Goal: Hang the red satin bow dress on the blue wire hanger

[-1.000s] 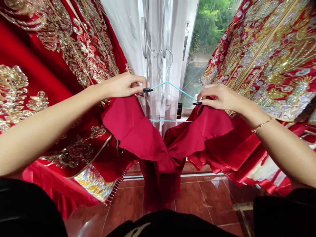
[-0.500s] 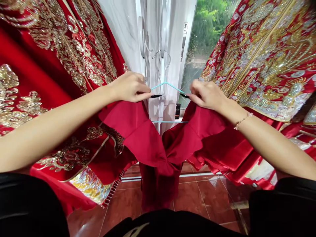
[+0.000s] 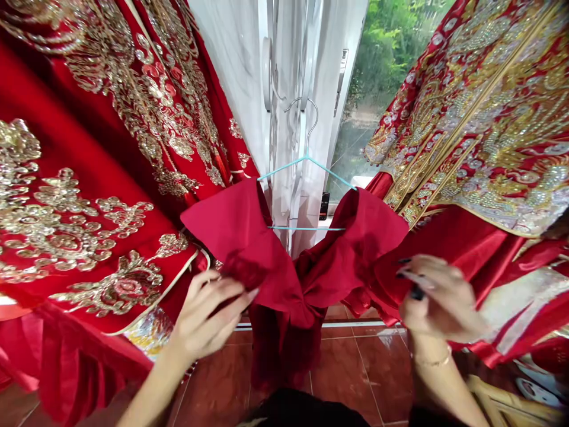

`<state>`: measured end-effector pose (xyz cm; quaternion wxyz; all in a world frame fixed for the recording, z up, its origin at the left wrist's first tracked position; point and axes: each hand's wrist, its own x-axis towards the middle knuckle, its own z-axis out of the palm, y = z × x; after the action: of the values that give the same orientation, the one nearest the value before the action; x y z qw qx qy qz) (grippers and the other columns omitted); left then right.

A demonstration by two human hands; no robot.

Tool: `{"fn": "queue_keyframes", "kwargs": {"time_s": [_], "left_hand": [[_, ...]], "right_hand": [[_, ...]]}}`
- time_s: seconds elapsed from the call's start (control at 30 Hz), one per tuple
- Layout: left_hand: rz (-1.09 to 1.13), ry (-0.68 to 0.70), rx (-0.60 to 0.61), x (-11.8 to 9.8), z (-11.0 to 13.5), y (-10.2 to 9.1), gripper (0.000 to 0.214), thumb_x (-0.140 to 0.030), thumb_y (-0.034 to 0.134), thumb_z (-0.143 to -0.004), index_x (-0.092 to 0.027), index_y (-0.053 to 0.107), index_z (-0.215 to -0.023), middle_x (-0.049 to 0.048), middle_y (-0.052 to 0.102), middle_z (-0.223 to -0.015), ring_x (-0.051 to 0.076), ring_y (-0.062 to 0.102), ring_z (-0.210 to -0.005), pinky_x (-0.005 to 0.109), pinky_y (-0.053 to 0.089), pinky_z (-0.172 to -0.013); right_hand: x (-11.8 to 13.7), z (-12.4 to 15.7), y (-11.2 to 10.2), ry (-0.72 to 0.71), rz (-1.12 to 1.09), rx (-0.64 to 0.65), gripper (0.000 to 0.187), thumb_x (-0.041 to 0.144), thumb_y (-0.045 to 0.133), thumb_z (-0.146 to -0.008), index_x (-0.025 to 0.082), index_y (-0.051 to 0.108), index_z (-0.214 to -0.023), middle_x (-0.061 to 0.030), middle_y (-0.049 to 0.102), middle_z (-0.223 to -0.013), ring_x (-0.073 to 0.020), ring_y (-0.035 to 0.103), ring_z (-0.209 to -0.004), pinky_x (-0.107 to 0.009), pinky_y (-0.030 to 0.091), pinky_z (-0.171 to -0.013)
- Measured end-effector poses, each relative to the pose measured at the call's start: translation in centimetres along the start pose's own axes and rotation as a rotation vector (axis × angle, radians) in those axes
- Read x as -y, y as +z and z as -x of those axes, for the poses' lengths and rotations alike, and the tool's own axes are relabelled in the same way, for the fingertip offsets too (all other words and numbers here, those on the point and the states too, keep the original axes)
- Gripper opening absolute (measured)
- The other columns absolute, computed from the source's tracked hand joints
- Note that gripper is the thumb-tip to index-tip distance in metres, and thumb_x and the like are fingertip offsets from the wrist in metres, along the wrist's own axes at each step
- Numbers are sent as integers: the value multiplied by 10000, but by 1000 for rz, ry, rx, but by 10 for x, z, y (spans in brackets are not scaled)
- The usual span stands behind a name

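Note:
A plain dark red dress with a deep V neckline and wide shoulder flaps hangs on a thin light-blue hanger with a metal hook. My left hand is at the left front of the dress, below the shoulder flap, its fingers stretched out and loosely apart. Whether its fingertips touch the cloth I cannot tell. To the right of the dress, my right hand is in the air with bent fingers, blurred by motion, and nothing shows in it. The lower part of the dress hangs in shadow.
Red garments with gold and silver beading, a left garment and a right garment, flank the dress. Behind it are a white door frame, a window and a phone. Below lies a tiled floor; a wooden stool-like piece stands lower right.
Both hands have let go of the dress's shoulders by the hanger and moved down, the left to its front, the right out to the side. The dress now hangs untouched at the shoulders.

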<state>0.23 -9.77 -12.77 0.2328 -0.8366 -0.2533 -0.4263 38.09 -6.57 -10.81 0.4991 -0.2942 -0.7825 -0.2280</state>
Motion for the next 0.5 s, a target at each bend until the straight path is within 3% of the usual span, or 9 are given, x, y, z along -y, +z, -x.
{"fn": "queue_keyframes", "kwargs": {"time_s": [0.03,0.07,0.1,0.17,0.23,0.33,0.43,0.5], "left_hand": [[29,-82,1,-7,17,0,249,-3,537,-895,-149,632,-1072,85,678,-944,188,645,-863,409,520,-870],[36,-145,20,-11,30,-1,253,12,532,-895,-136,631,-1075,86,673,-942,184,646,-874,387,528,-871],[33,-173,64,-11,38,-3,256,10,527,-906,-128,632,-1095,90,675,-960,184,648,-904,377,528,-893],[9,-139,183,-5,38,-11,260,-35,524,-942,-123,631,-1162,100,683,-1024,196,645,-989,376,512,-962],[-21,-35,274,5,22,-21,270,-104,524,-975,-129,622,-1226,113,685,-1102,217,633,-1065,399,486,-1013],[-92,95,305,17,-18,-30,274,-140,506,-997,-143,616,-1248,114,697,-1160,235,632,-1127,428,456,-1040],[-205,211,317,29,-60,-22,262,-206,483,-1028,-165,622,-1246,103,714,-1200,231,653,-1130,457,413,-1079],[-276,247,341,42,-85,-10,326,-346,452,-1051,-171,634,-1257,119,705,-1232,248,655,-1134,470,405,-1072]], "right_hand": [[4,12,7,-46,-6,-133,493,141,539,-878,300,577,-1344,-50,629,-824,-237,641,-738,-432,569,-628],[7,18,15,-80,-13,-158,536,80,547,-847,268,584,-1348,-52,641,-827,-225,640,-724,-397,562,-597],[8,19,21,-116,-10,-154,556,38,550,-825,231,591,-1345,-64,663,-850,-218,644,-727,-373,559,-587],[5,10,27,-186,40,16,538,21,551,-829,189,591,-1339,-96,710,-955,-207,663,-783,-352,574,-638],[0,-10,22,-278,123,185,467,64,541,-872,179,596,-1321,-119,727,-1101,-202,671,-861,-348,579,-727],[-5,-44,8,-358,233,304,413,108,503,-921,165,597,-1320,-127,701,-1251,-199,653,-928,-340,546,-792],[-6,-74,2,-350,406,509,413,135,510,-931,152,606,-1332,-134,661,-1331,-210,626,-920,-336,503,-738],[-9,-90,6,-363,513,658,412,130,547,-905,150,630,-1307,-141,655,-1322,-223,618,-908,-334,470,-691]]}}
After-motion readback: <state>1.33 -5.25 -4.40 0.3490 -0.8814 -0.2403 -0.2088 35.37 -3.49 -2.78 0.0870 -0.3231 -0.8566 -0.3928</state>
